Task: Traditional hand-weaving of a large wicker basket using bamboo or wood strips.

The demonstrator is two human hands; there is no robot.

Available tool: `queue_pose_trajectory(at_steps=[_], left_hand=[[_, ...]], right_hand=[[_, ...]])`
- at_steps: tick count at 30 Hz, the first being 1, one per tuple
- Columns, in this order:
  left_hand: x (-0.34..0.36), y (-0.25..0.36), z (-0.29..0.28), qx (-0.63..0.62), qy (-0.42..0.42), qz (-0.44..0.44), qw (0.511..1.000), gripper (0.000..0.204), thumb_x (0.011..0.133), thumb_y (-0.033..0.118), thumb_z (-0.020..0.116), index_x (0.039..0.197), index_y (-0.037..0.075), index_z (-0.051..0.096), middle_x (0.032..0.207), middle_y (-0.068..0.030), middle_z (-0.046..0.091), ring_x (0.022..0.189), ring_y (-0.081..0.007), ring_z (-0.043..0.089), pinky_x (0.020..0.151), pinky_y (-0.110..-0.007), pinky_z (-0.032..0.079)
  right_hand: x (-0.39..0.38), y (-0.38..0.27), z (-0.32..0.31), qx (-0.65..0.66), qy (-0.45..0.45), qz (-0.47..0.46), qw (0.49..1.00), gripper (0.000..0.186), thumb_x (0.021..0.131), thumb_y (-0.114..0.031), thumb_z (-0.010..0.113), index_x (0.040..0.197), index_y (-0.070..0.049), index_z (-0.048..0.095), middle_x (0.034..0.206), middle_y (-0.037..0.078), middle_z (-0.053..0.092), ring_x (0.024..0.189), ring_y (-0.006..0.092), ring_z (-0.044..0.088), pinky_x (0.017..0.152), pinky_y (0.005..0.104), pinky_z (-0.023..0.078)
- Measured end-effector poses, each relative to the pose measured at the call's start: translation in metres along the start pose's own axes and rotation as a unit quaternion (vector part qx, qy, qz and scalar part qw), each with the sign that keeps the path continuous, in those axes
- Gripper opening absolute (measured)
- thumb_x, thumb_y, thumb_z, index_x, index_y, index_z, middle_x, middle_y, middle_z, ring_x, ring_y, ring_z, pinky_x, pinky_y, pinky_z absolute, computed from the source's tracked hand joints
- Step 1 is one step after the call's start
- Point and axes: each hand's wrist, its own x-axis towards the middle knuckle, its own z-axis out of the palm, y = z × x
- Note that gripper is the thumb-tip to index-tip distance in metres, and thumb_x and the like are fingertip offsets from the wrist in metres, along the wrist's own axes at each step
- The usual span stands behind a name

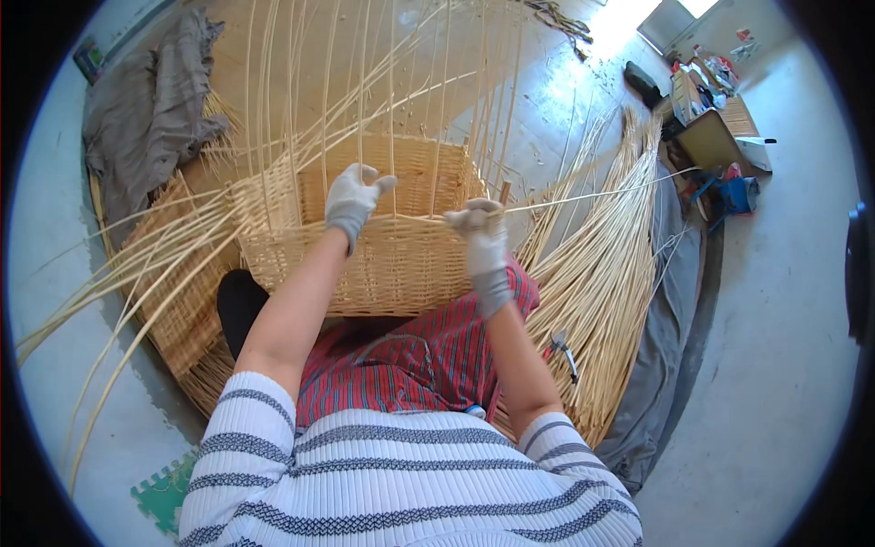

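Observation:
A pale woven wicker basket [365,269] rests across my lap on red striped cloth [410,365], tall upright canes rising from its walls. My gloved left hand [355,201] is at the near rim's middle, fingers curled on an upright cane [361,109]. At the rim's right end, my gloved right hand [478,232], slightly blurred, grips a long horizontal cane [583,194] that extends to the right. Many loose cane ends [137,273] stick out leftward from the basket.
Cane bundles [592,328] lie at my right, with pliers [562,354] on them. Grey cloth [146,109] and woven panels [169,255] are at left, a green foam mat [159,497] lower left. A cardboard box [720,141] with clutter and blue items [734,191] are back right.

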Motion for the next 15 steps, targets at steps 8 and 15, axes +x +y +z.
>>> queue_pose_trajectory(at_steps=[8,15], left_hand=[[-0.054,0.043,0.051,-0.051,-0.306,-0.129,0.942,0.024,0.1,0.025,0.058,0.117,0.008,0.059,0.094,-0.014,0.071,0.085,-0.0279,0.071,0.072,-0.041,0.056],[-0.03,-0.012,0.093,0.006,-0.172,0.028,0.985,0.033,0.102,0.036,0.053,0.089,0.008,0.062,0.077,-0.0139,0.068,0.052,-0.0216,0.066,0.043,-0.04,0.049]], right_hand=[[0.031,-0.02,-0.068,-0.026,0.136,0.125,0.982,0.032,0.093,-0.002,0.065,0.12,-0.011,0.051,0.103,0.014,0.071,0.091,0.0214,0.069,0.08,0.0326,0.056],[0.123,-0.066,0.044,-0.387,-0.026,-0.118,0.914,0.053,0.093,-0.006,0.059,0.144,-0.014,0.048,0.125,0.017,0.062,0.104,0.0157,0.062,0.088,0.035,0.052]])
